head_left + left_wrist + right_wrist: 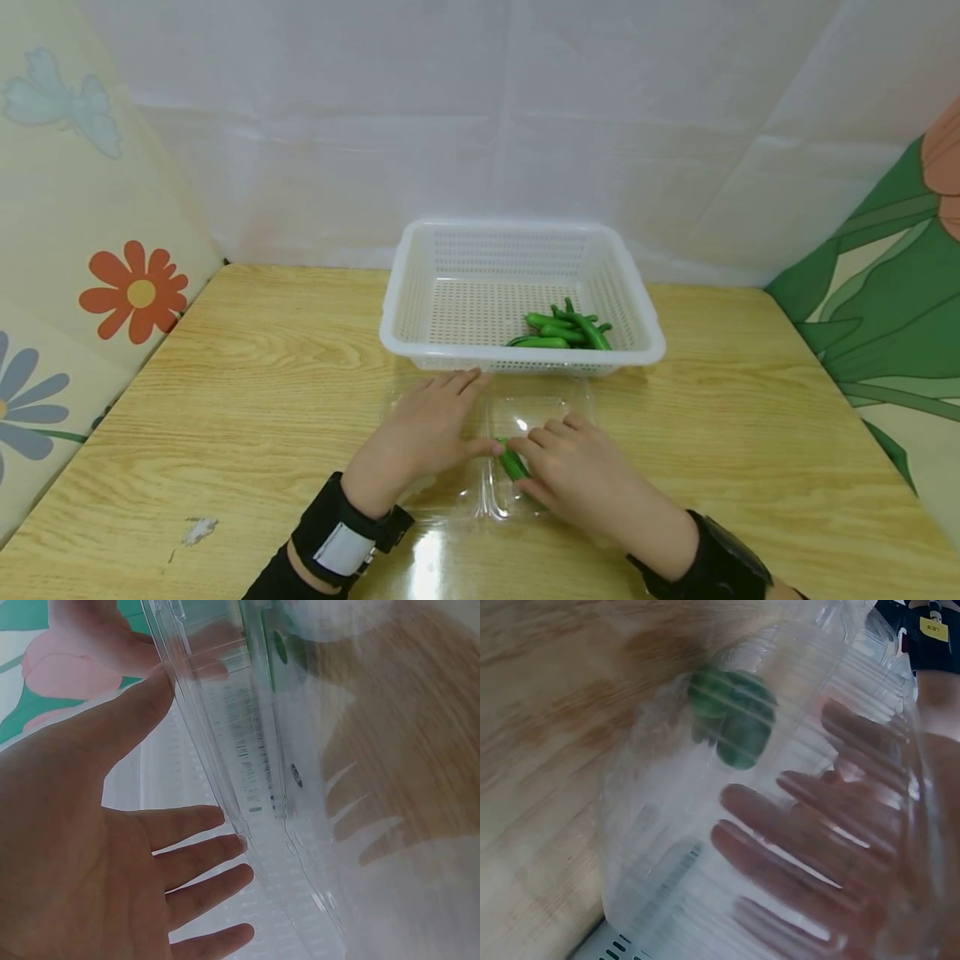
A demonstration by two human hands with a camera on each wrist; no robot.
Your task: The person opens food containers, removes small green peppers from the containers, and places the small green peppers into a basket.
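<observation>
A clear plastic clamshell box [536, 406] lies unfolded on the table in the head view. Green peppers [739, 716] sit inside its right half, blurred through the plastic in the right wrist view; one pepper [513, 461] shows between the hands from above. My left hand [431, 429] is spread over the left half, its fingertips touching the clear plastic edge in the left wrist view. Over the right half is my right hand [581, 471], beside the pepper. Its fingers [780, 855] appear extended through the plastic, with no pepper between them.
Just behind the box stands a white perforated basket [521, 357], with several green peppers [566, 329] in its right front part. A white sheet [487, 125] hangs at the table's back. Flower-patterned panels [112, 208] flank the wooden table [285, 350].
</observation>
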